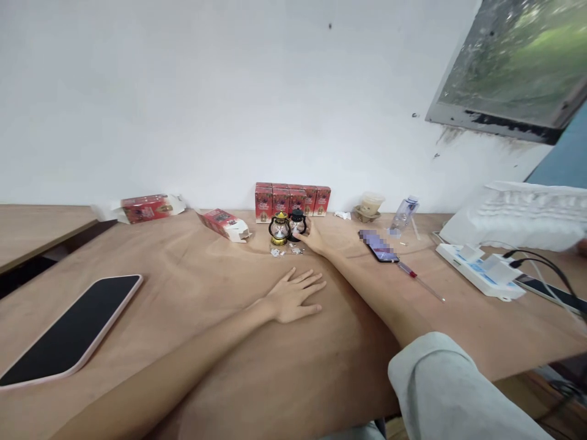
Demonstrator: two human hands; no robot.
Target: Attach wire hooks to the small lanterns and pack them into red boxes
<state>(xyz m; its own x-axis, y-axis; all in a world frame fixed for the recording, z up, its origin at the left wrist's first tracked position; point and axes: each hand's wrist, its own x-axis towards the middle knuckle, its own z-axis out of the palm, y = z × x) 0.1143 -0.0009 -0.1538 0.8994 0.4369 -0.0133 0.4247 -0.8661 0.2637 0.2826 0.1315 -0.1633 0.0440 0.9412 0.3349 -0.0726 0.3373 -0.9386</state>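
Two small lanterns stand side by side near the back of the wooden table (220, 281). One is a gold lantern (279, 230) with a dark handle; the other is a black lantern (297, 223) just to its right. My right hand (313, 237) is closed around the right side of the black lantern, its thumb in front. Flat on the table, nearer to me, lies my left hand (293, 296) with fingers spread and nothing in it. Small white and silvery bits (287, 251) lie in front of the lanterns.
Red boxes (293, 201) stand along the wall; opened red boxes (224, 224) lie left. Rightward are a phone (380, 246), a screwdriver (419, 280), a bottle (404, 215), a cup (369, 205) and a power strip (479, 269). A large phone (73, 330) lies front left.
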